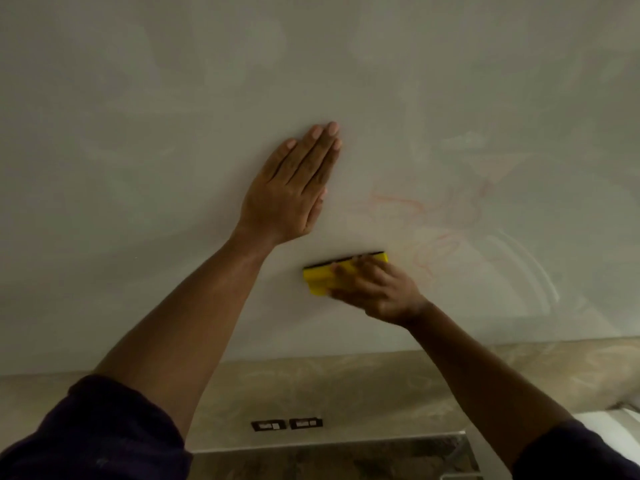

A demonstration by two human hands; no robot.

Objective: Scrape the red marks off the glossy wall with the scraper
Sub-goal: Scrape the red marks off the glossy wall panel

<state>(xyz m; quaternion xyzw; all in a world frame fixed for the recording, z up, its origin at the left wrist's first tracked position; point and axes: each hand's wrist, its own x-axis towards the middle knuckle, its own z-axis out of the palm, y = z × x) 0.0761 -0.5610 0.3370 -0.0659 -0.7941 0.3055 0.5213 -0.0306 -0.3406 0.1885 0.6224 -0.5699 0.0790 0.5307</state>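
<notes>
The glossy wall [173, 98] is a pale grey-white with faint cloudy smears. Thin red marks [433, 220] loop across it in faded orange-red scribbles, with whitish curved streaks beside them. The scraper [320, 277] is bright yellow with a black strip along its top edge. Below the wall runs a beige band [346, 386] with a marbled brown swirl. Two dark outlets [286, 424] sit on it. Both sleeves [86, 434] are dark navy

Head view, facing wall [173, 98], close
</notes>
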